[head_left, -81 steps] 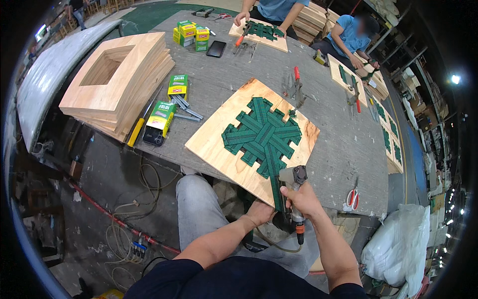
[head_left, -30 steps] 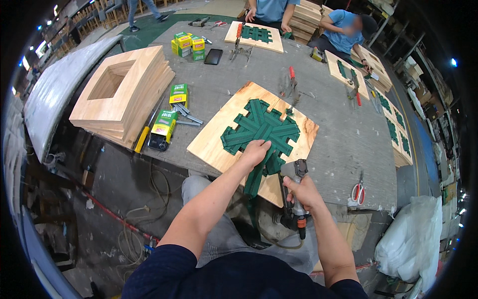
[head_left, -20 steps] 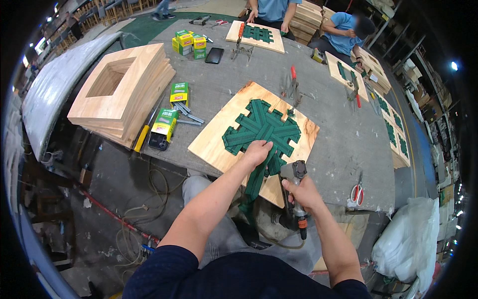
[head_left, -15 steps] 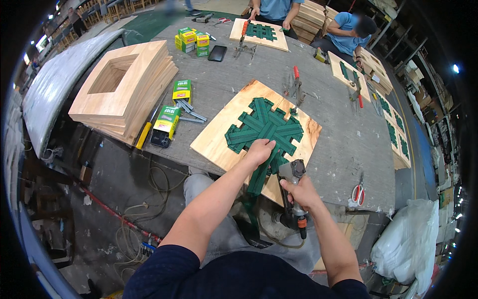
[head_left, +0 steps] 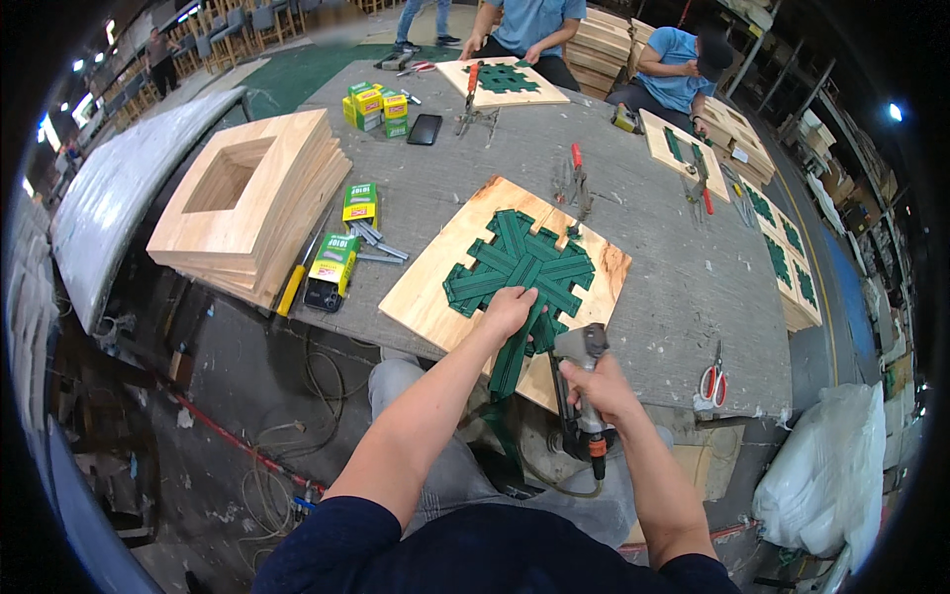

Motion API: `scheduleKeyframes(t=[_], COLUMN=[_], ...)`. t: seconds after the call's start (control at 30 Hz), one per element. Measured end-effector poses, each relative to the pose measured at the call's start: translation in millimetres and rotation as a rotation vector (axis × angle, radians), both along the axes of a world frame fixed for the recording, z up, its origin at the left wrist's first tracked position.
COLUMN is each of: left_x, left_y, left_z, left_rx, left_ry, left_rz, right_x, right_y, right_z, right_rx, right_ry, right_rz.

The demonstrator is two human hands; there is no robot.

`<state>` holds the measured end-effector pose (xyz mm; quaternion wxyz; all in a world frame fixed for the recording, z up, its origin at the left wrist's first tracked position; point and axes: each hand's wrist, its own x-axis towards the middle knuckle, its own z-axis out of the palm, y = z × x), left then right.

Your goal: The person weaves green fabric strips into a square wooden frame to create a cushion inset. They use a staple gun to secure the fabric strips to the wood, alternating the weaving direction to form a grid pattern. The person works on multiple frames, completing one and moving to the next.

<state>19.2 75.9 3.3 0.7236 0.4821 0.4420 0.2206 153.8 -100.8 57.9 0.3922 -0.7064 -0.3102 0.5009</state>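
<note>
A light wooden board (head_left: 421,297) lies at an angle on the near side of the table. Dark green elastic webbing (head_left: 520,267) crosses over its middle in woven strips. My left hand (head_left: 510,312) is closed on a webbing strap (head_left: 509,366) whose loose end runs over the board's near edge. Beside it, my right hand (head_left: 602,388) grips the handle of a grey pneumatic staple gun (head_left: 576,346). The gun's head is just right of the strap, close to the board's near edge; its tip is hidden. A red-handled pair of pliers (head_left: 577,183) lies past the board.
On the left stand stacked wooden frames (head_left: 267,198), a yellow-handled screwdriver (head_left: 291,289), staple boxes (head_left: 334,259), loose staple strips (head_left: 366,236) and a phone (head_left: 425,129). Red-handled scissors (head_left: 712,381) lie at right. Two co-workers in blue sit across the table with webbed boards (head_left: 544,91).
The view has shifted slightly. My hands keep their hold on the strap and the staple gun, nearly in place. More of a person's jeans shows at the back.
</note>
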Motion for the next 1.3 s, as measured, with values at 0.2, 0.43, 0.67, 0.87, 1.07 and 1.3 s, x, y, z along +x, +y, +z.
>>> scheduleKeyframes(t=[0.2,0.43,0.67,0.87,1.07,1.3], left_x=[-14.7,-26.4,-20.1,-31.3,-19.1,-13.5], left_y=[-43.1,-103.8,-116.3,-113.7,-113.9,-108.3], left_z=[-11.5,-11.5,-13.9,-10.2,-7.4,-10.6], left_rx=[0.579,0.967,1.177,1.153,1.078,0.939], left_ry=[0.054,0.433,0.489,0.583,0.492,0.472], left_rz=[0.014,-0.089,-0.126,-0.099,-0.115,-0.092], right_x=[57.8,149.4,221.8,245.1,318.0,338.7], right_y=[-51.7,-48.8,-19.6,-65.7,-149.1,-159.6], right_z=[-29.1,-55.2,-62.4,-48.8,-47.1,-24.9], right_rx=[0.117,0.228,0.051,-0.022,-0.303,-0.332], right_ry=[0.192,0.550,0.060,-0.399,-1.101,-0.856], right_rz=[-0.484,-0.684,-0.556,-0.326,-0.427,-0.398])
